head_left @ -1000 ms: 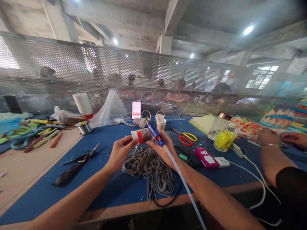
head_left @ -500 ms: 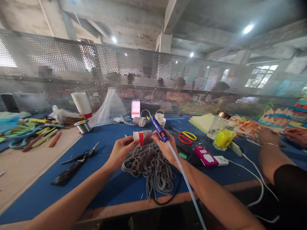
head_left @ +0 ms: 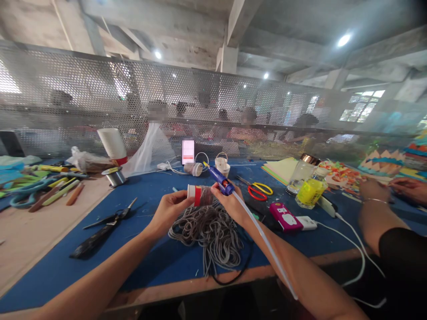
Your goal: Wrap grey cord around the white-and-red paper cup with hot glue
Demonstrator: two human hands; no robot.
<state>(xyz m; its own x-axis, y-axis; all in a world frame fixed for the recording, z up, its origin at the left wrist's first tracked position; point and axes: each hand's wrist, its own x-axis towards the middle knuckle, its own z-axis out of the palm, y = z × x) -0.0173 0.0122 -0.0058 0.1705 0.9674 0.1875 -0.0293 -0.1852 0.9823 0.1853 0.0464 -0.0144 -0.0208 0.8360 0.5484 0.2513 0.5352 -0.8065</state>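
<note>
Small cup (head_left: 199,195), white with a red band, lying sideways, its far half wrapped in grey cord. It is held in the air over the middle of the blue mat (head_left: 150,262), just above the cord pile.

Left hand (head_left: 168,211): closed on the cup's white end, fingertips round it.

Right hand (head_left: 230,205): against the wrapped end and gripping a blue glue gun (head_left: 218,178), nozzle pointing up and away. One clear glue stick (head_left: 263,240) trails from the gun's back along the right forearm.

Cord pile (head_left: 210,231): one loose grey heap on the mat directly under both hands.

Containers:
- Two small handled cups behind the hands. One is grey-wrapped and on its side (head_left: 194,169), the other white and upright (head_left: 223,166). Their contents cannot be made out.
- One clear glass jar (head_left: 301,177) with a copper-coloured lid, to the right.
- One small bottle (head_left: 308,193) with yellow contents, just beside the jar.
- One stack of white paper cups (head_left: 113,143), mouth down, at the left rear, with one metal spool (head_left: 115,177) just in front of it.

Counts:
- Two pairs of scissors close by. The black scissors (head_left: 106,224) lie left on the mat, and the red-and-yellow scissors (head_left: 257,191) lie right of the gun.
- One pink device (head_left: 285,217), with a white plug (head_left: 307,223) at its end.

At the right edge, a co-worker's hand (head_left: 372,190) with a bracelet rests near coloured paper.
</note>
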